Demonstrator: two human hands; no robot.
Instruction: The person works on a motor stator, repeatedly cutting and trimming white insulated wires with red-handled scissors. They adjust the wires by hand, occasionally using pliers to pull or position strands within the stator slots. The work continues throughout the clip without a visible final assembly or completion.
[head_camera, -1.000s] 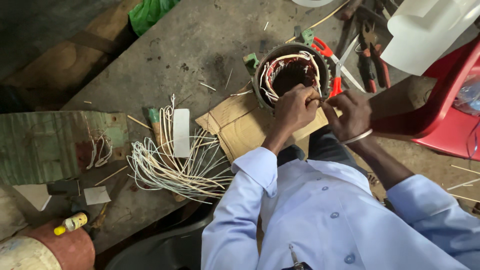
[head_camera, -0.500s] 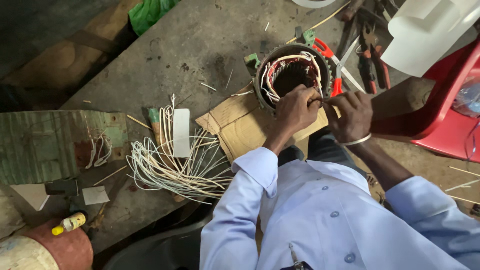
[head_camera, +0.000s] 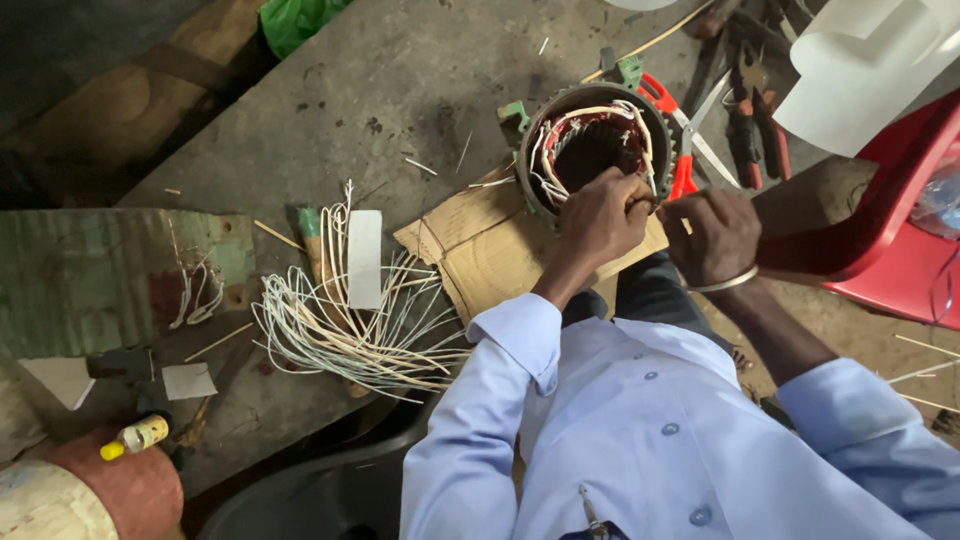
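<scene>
Motor (head_camera: 595, 150): round, wire-wound, standing on cardboard (head_camera: 500, 250).
Left hand (head_camera: 603, 217): fingers curled, pinching its windings.
Right hand (head_camera: 715, 235): closed beside the rim.

The right hand (head_camera: 712, 235) has drawn slightly away from the left hand (head_camera: 603, 215), leaving a small gap where the two were touching at the near rim of the round grey metal motor stator with white and red windings (head_camera: 592, 145). Its fingers seem curled tighter, though the view is poor.
</scene>
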